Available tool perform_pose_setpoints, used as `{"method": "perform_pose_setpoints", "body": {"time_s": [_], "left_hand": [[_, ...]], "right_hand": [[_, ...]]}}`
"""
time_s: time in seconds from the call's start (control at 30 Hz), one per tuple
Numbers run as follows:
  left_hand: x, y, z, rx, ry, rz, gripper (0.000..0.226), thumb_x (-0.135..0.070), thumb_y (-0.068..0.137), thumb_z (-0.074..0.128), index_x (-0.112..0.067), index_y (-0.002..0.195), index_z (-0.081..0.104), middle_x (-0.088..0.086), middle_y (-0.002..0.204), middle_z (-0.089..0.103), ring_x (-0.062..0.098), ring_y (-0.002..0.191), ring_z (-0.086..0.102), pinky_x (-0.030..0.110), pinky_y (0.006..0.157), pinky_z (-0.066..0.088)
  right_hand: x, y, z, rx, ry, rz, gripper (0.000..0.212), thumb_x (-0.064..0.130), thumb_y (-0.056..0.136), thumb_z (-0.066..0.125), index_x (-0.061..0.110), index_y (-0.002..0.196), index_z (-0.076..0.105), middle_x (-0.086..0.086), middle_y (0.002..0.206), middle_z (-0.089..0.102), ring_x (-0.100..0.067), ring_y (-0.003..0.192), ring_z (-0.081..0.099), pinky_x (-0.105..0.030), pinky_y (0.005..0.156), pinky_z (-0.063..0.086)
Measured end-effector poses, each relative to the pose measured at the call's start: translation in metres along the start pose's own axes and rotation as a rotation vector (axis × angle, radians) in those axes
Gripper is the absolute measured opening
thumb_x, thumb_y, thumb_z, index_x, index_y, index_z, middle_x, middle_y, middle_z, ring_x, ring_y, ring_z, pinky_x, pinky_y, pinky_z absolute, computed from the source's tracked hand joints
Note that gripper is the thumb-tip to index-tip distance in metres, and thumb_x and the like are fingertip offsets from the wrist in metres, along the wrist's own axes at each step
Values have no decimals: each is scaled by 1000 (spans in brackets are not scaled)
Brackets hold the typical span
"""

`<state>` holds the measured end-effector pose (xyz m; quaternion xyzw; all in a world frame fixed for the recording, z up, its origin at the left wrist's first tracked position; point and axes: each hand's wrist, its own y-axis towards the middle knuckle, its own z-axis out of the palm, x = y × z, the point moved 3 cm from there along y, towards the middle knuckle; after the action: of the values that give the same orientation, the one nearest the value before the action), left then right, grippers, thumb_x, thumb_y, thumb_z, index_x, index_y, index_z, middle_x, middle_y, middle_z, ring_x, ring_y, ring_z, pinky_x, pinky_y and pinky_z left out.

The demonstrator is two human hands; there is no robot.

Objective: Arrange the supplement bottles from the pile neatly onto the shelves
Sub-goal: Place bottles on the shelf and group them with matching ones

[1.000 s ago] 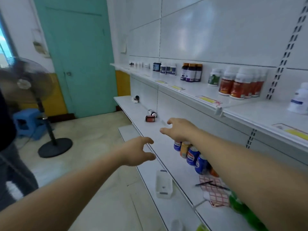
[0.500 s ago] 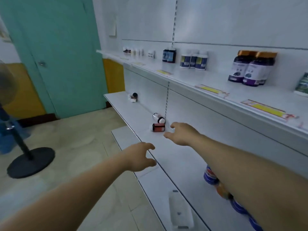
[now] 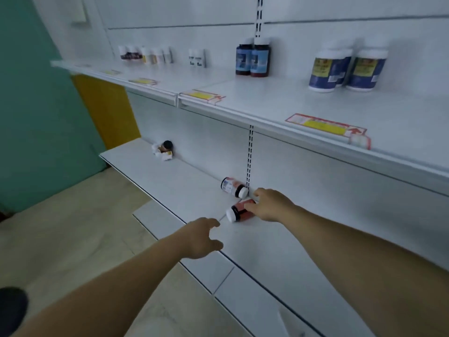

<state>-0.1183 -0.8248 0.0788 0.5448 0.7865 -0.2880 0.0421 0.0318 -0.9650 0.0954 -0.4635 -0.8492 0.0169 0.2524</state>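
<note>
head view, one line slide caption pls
Right hand reaches a toppled red white-capped bottle on the white middle shelf.

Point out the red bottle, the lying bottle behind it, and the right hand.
red bottle [image 3: 239, 212], head view, label.
lying bottle [image 3: 232, 186], head view, body.
right hand [image 3: 271, 205], head view, back.

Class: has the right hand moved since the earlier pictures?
Yes. The right hand has moved forward along the middle shelf, toward the slotted upright, and now touches the red bottle lying there.
</note>
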Motion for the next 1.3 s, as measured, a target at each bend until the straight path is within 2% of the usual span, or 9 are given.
{"method": "perform_pose_setpoints", "body": {"time_s": [0.1,0.33,0.57,0.73,0.9,1.0,1.07,1.17,1.3], "left_hand": [[32,55,-15,24,13,23,65,-45,89,58,-26,145,30,1,152,29,19,135,34,30,110,31],[85,168,-34,54,118,124,70,-36,90,60,-22,149,23,3,155,23,23,139,28,34,113,26],[104,295,-33,-58,309,325,73,-30,89,60,-19,149,20,4,156,21,23,143,18,42,115,24],[79,358,-16,-176,314,440,79,-22,89,61,-18,150,11,4,155,21,25,143,16,45,113,29],[63,391,18,-175,504,481,98,-30,85,66,-18,151,-6,8,156,11,31,144,9,43,114,22],[71,389,21,-358,632,471,75,-32,82,66,-18,142,24,11,135,33,29,125,36,37,105,33],[83,380,21,-285,594,453,62,-37,79,66,-19,131,37,8,128,40,27,117,44,36,99,39],[102,338,6,2,-63,290,49,-39,71,73,-22,111,49,1,110,60,21,94,62,36,82,52],[116,236,-36,361,-1024,173,22,-18,90,59,-21,111,57,12,112,66,26,96,65,39,77,53]], "right_hand": [[1,60,22,-6,11,41,44,47,89,53,16,120,54,-6,108,58,-24,92,55,-29,64,38],[-9,145,80,21,-3,156,57,40,86,59,17,136,46,-7,129,55,-26,115,53,-35,92,46],[-36,181,146,42,-443,115,95,41,83,66,23,153,4,-8,159,6,-34,145,7,-52,116,16],[-40,183,160,-179,-471,177,73,58,78,59,20,137,38,-11,137,37,-31,126,34,-43,107,27],[-47,161,171,-281,69,484,57,65,70,62,23,105,49,4,98,58,-15,87,57,-28,73,46],[-47,141,169,-422,641,558,44,58,70,65,22,92,55,6,78,64,-9,67,63,-23,59,47],[-36,126,163,-491,1134,535,39,49,79,66,19,102,60,-2,90,69,-15,77,67,-28,68,53],[8,98,148,-458,1643,498,33,42,93,53,14,108,62,-9,91,69,-23,79,65,-35,72,53],[77,59,123,-431,1814,441,44,43,78,58,11,108,62,-11,85,72,-25,80,66,-40,74,53]]}}
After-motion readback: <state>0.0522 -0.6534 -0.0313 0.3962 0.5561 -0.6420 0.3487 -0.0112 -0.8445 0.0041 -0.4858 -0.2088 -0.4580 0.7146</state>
